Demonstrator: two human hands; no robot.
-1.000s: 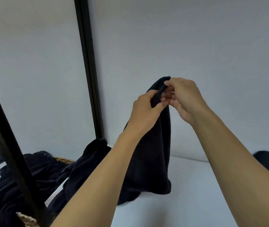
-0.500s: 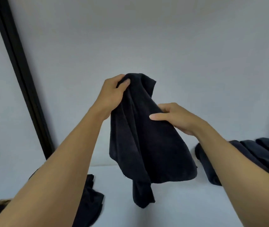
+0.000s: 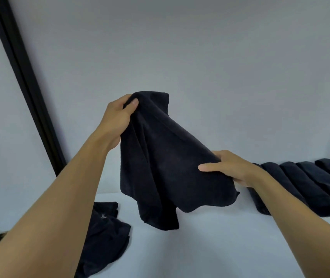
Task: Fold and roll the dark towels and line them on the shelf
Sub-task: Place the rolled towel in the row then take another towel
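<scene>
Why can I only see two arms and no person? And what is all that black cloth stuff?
The camera sits on the person's head and looks forward and down. So you see what they see: just their own arms. There is no machine here, only two bare hands.

The left hand grips the top of a dark towel and holds it up. The right hand pinches the towel's lower side, with the thumb in front. The towel hangs down over a white shelf.

On the right lie rolled towels, side by side in a row. At the lower left lie loose towels, not rolled yet. The black post on the left is probably part of the shelf's frame.
</scene>
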